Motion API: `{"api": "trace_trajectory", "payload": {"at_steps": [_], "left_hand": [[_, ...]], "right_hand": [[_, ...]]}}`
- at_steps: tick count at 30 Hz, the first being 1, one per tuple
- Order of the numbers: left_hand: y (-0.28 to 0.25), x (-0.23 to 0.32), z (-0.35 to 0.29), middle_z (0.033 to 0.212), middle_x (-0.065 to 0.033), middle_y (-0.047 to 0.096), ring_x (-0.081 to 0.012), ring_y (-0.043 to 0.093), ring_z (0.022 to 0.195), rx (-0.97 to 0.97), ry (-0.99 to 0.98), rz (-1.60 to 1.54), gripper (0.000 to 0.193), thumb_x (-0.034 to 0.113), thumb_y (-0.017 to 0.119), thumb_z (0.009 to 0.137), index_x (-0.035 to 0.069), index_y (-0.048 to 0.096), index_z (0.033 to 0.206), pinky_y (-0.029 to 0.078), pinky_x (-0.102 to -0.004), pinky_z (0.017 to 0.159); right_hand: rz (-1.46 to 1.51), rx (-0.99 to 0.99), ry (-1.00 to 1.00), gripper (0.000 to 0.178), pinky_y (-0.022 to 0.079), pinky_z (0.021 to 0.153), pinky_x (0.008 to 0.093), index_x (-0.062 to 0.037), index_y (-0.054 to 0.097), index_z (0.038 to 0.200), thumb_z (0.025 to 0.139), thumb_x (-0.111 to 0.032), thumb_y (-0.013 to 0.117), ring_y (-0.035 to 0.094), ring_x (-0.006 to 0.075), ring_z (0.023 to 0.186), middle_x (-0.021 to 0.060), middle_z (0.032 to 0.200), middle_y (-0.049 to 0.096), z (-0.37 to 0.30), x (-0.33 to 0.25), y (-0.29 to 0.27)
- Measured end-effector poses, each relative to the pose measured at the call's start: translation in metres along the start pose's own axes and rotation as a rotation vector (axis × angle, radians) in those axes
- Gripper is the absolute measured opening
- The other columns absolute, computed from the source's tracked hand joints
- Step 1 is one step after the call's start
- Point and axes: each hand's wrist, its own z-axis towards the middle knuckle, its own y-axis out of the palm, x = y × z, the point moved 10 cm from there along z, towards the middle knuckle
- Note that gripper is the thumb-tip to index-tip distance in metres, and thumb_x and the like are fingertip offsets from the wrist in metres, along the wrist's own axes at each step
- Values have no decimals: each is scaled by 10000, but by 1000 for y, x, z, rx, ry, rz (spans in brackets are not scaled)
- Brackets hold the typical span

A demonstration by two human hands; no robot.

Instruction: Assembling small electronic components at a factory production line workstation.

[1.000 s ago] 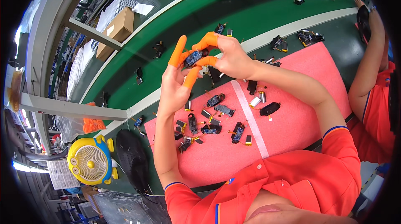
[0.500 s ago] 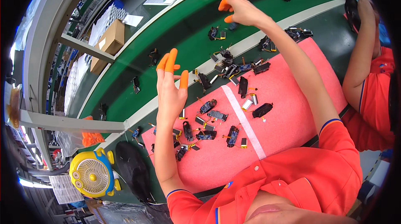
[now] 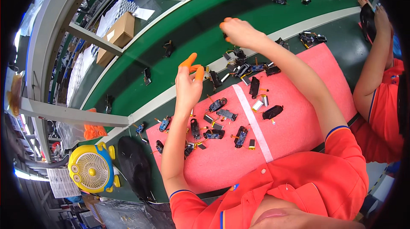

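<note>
Orange finger cots cover several fingertips on both my hands. My left hand is raised beside the belt's near rail, above the far left of the pink foam mat. Its fingers are apart, partly bent, and I see nothing in them. Stretched over the green belt, my right hand has its fingers curled together. A dark bit shows at its fingertips, too hidden to name. Close by, a pile of small black electronic modules with wires and silver battery cells lies along the rail. More circuit modules are scattered over the mat.
The green conveyor belt curves across the far side, carrying a few modules. At left stand a yellow toy-shaped fan, a black shoe-like object and a grey metal frame. A co-worker's arm is at right.
My right hand has come nearer, its fingers closing over where a module lay on the belt. My left hand's fingers have bent closer together. The whole view has shifted slightly.
</note>
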Motion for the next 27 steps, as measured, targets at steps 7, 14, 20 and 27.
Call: {"api": "trace_trajectory", "payload": {"at_steps": [7,14,20,27], "left_hand": [[8,1,-2,1069,-158,542,-198,597,886,-95,-42,23,385,-14,553,823,-30,500,1204,519,-296,761],[-6,-17,-1,1097,-144,542,-172,579,924,84,-248,-383,369,-2,574,827,-49,505,1187,501,-305,820],[-21,10,1,1066,-113,569,-157,577,913,55,-8,-682,345,-18,563,842,-46,503,1181,469,-287,831],[-29,46,-10,1031,-81,582,-150,573,895,200,299,-388,331,-68,536,841,-26,508,1168,479,-282,786]], "right_hand": [[225,-177,122,118,456,652,416,13,520,672,658,-38,626,576,333,764,178,753,555,-4,45,23],[240,95,-388,122,466,689,406,-4,549,747,679,-68,627,573,333,744,155,798,568,-20,-101,-25],[482,220,-355,184,469,656,328,23,579,851,762,-122,650,561,245,672,103,800,576,-34,-125,-57],[1219,-262,166,198,459,651,244,51,596,901,809,-117,642,563,123,686,59,791,621,-22,-86,0]]}}
